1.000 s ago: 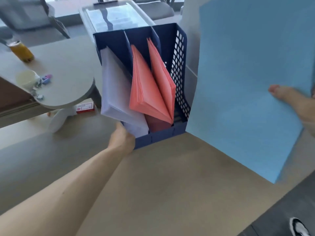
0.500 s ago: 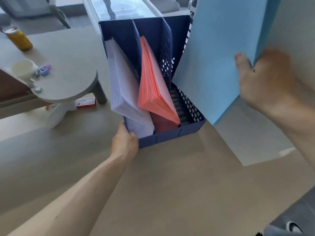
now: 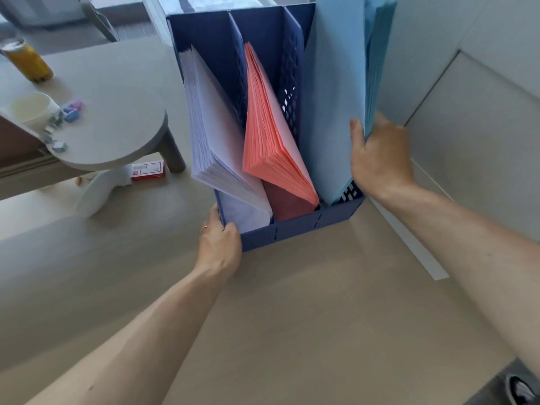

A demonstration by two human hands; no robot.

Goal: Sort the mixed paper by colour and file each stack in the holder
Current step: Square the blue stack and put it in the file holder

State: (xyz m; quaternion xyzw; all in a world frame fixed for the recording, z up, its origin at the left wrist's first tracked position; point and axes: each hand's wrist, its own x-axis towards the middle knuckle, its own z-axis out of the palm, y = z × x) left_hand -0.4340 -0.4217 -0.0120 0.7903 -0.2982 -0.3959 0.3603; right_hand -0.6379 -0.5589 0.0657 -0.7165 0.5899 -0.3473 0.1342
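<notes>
The holder (image 3: 295,230) stands on the floor, a left stack (image 3: 216,135), middle stack (image 3: 271,147) and right stack (image 3: 330,112) in its compartments. Left of it a surface (image 3: 117,112) carries a cup (image 3: 30,109), a bottle (image 3: 27,61) behind; a box (image 3: 147,170) lies underneath.

A single wide-angle view from the person's head, facing forward and steeply down. Both forearms (image 3: 131,331) reach in from the bottom edge. The holder (image 3: 292,229) sits close, upper centre, on the floor (image 3: 292,331); a low table (image 3: 117,112) is at left.
</notes>
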